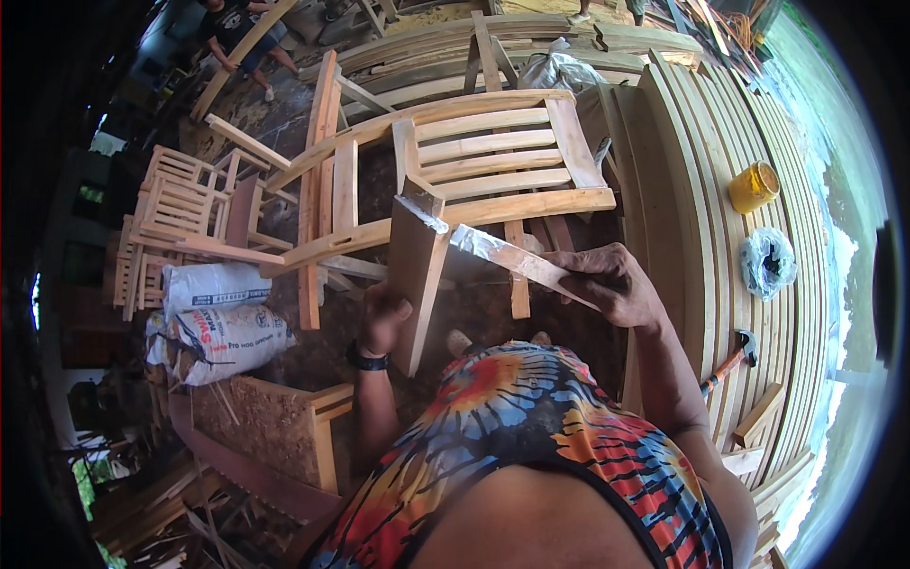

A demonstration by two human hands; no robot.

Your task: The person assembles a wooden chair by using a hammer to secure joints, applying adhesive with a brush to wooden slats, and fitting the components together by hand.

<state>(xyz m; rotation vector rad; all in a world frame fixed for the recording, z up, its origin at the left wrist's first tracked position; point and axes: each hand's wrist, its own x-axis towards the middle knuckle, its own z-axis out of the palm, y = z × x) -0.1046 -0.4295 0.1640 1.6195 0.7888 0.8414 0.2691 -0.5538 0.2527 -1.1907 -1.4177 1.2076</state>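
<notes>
My left hand (384, 321), with a dark band at the wrist, is closed around the edge of a wooden board (414, 275). White paste lies along the board's upper end, close to the slatted wooden frame (493, 197). Whether board and frame are joined, I cannot tell. Between the thumb and fingers of my right hand (614, 284) is a flat wooden stick (526, 264). Its far end is smeared with the same white paste and comes close to the board's pasted end. The frame has several slats and rests across wooden supports.
Long planks (682, 190) are stacked at the right, carrying a yellow jar (755, 188), a plastic bag (768, 264) and a hammer (730, 360). At the left stand slatted chair frames (185, 204) and filled sacks (232, 341). Another person (237, 38) holds a curved piece of wood at far left.
</notes>
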